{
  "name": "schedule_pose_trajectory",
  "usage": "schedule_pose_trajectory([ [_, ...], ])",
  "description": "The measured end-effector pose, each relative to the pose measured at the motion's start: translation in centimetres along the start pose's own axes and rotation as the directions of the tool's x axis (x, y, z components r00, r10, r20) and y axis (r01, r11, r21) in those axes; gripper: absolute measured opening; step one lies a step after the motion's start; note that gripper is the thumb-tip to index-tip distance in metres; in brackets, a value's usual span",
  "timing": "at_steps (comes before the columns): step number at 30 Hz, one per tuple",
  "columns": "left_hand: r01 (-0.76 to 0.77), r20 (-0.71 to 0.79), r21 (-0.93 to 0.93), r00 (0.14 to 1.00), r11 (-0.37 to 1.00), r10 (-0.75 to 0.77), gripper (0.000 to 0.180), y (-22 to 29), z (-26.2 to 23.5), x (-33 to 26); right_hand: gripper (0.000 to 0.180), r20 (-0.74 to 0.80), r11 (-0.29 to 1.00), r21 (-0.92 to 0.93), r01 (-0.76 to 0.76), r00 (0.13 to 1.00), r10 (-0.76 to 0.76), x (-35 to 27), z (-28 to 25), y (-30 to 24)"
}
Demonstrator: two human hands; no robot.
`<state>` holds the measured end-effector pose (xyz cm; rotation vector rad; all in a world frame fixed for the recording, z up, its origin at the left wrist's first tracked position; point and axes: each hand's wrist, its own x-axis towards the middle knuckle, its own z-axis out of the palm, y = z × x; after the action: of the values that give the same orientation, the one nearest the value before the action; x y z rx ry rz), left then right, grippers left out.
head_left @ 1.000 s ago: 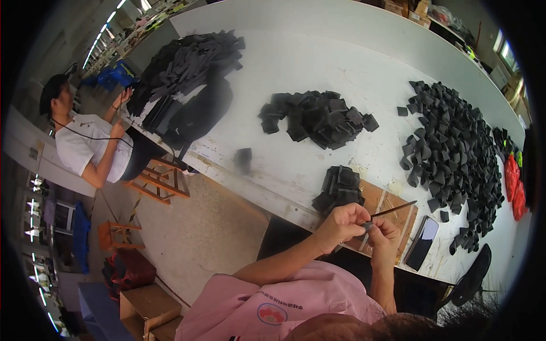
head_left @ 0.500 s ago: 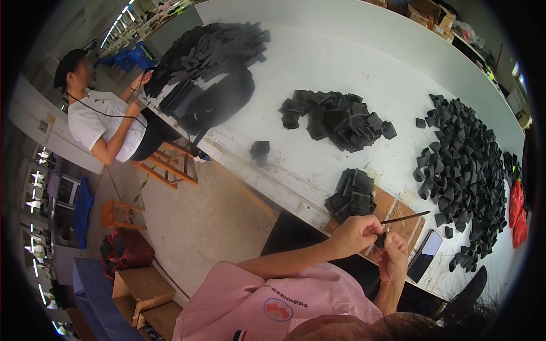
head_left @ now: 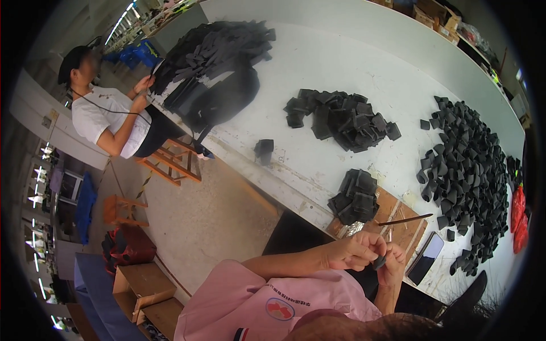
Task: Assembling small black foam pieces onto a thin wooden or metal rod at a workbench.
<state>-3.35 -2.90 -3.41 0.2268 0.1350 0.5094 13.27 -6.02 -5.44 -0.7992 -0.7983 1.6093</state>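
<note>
Close to my chest, past the table's front edge, my left hand (head_left: 362, 251) and my right hand (head_left: 393, 265) are pinched together on one small black piece (head_left: 379, 262). It looks like a bent scrap of fabric or foam; fingers cover most of it. Just beyond them a brown wooden board (head_left: 406, 232) lies on the table, with a thin dark stick (head_left: 405, 220) over it, apart from both hands. Left of the board is a small stack of black square pieces (head_left: 355, 196). To the right spreads a large heap of curled black pieces (head_left: 463, 176).
A phone (head_left: 426, 258) lies right of the board. Farther back are another pile of black squares (head_left: 344, 119), a single black square (head_left: 264, 149) and a heap of black strips (head_left: 222, 51). At the far left a person (head_left: 114, 113) sits by the table. Cardboard boxes (head_left: 142, 287) stand at lower left.
Both hands have drawn back from the board toward my body, still pinching the black piece. A shiny silver patch by the board now shows. The stick stays over the board.
</note>
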Motion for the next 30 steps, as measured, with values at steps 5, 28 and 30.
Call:
schedule_pose_trajectory([
  [5,-0.066,-0.147,0.682,0.963,0.728,0.225,0.015,0.1,-1.3,0.8,0.022,-0.129,0.963,-0.081,-0.257,0.961,0.245,-0.6,-1.1,0.4],
  [28,-0.293,0.038,0.139,0.956,0.946,0.291,0.017,5.7,5.7,5.5,0.024,-0.088,0.978,-0.172,0.116,0.987,-0.132,4.8,4.3,-10.5],
  [30,-0.279,-0.084,0.089,0.954,0.956,0.286,0.018,6.1,5.9,6.0,0.024,-0.101,0.976,-0.179,0.126,0.984,-0.145,5.5,3.3,-10.1],
])
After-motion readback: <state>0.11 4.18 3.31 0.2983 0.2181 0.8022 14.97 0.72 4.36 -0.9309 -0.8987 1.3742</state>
